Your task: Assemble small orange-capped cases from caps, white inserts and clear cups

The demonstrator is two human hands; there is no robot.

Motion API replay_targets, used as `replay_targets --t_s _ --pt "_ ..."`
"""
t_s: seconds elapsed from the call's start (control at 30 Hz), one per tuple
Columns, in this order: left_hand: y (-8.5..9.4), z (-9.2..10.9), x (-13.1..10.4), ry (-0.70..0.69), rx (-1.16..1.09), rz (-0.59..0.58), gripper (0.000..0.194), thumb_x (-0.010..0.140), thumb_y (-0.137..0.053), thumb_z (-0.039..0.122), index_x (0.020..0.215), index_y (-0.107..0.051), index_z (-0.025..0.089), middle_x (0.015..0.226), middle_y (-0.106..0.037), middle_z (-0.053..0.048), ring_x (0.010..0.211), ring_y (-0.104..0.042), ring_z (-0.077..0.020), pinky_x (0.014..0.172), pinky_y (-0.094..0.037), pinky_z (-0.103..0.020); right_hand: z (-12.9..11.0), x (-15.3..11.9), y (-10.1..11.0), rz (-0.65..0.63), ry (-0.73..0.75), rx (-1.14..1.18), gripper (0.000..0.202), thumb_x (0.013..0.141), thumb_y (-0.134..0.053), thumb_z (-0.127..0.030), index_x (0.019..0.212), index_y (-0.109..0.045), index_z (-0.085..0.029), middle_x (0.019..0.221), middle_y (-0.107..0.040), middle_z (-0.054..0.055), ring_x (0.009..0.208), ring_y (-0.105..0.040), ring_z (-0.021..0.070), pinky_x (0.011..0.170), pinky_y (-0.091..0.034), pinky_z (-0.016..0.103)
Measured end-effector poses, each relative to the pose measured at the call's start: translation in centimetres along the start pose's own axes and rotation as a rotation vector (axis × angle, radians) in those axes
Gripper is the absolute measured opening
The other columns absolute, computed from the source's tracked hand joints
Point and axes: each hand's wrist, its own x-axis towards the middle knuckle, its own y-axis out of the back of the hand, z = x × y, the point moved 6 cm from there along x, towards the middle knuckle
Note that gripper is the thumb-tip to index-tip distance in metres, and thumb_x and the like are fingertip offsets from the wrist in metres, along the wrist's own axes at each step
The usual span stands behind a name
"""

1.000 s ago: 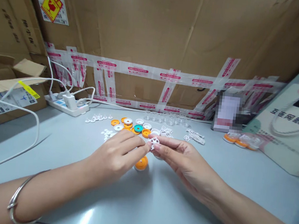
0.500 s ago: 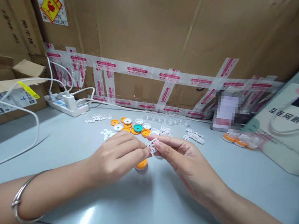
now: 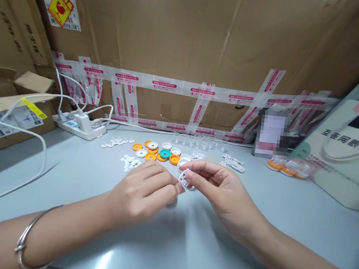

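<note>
Head view: the right hand [image 3: 225, 190] is pinching a white openwork piece [image 3: 184, 178] between nearly closed thumb and forefinger, just toward six o'clock from the picture's middle. The left hand [image 3: 146, 190] is touching its edge at seven o'clock; whether those fingers are gripping, I cannot tell. Handling seems to be under way, not finished. Measured from the piece, three orange-and-clear pieces [image 3: 287, 172] are sitting toward three o'clock, looking already assembled; orange rings [image 3: 174, 159] toward eleven, clear domes [image 3: 190, 143] at twelve and small white parts [image 3: 131, 162] at nine are lying apparently unjoined. The held piece is showing small gaps and is standing tilted, partly covered by fingers.
</note>
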Motion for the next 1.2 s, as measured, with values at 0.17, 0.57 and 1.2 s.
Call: replay_targets --t_s 0.17,0.57,1.2 --pt "0.0 -0.7 0.2 0.073 -0.043 0.048 0.011 0.077 -0.062 0.007 0.072 -0.055 0.014 0.068 -0.064 -0.001 0.063 -0.057 -0.0117 0.06 -0.043 -0.025 0.5 0.4 0.4 -0.019 -0.043 0.036 0.016 0.07 -0.071 -0.032 0.084 -0.069 -0.023 0.08 -0.066 -0.001 0.07 -0.057 0.0105 0.07 -0.045 0.026" --pt "-3.2 -3.8 -1.0 0.86 -0.755 -0.185 0.019 0.084 -0.055 0.03 0.08 -0.067 0.016 0.073 -0.07 -0.002 0.066 -0.063 -0.0129 0.059 -0.05 -0.022 1.1 1.4 1.4 -0.022 -0.058 -0.029 0.023 0.07 -0.071 -0.037 0.087 -0.066 -0.022 0.08 -0.066 -0.001 0.073 -0.059 0.012 0.064 -0.043 0.025" --pt "-3.4 -5.0 -1.9 0.973 -0.769 -0.087 0.022 0.081 -0.058 0.035 0.079 -0.068 0.016 0.072 -0.069 -0.004 0.068 -0.066 -0.0143 0.06 -0.055 -0.022 0.8 1.9 5.7 -0.419 -0.125 -1.067 0.005 0.068 -0.062 -0.027 0.068 -0.062 -0.021 0.069 -0.062 0.001 0.062 -0.053 0.0147 0.05 -0.035 0.024"
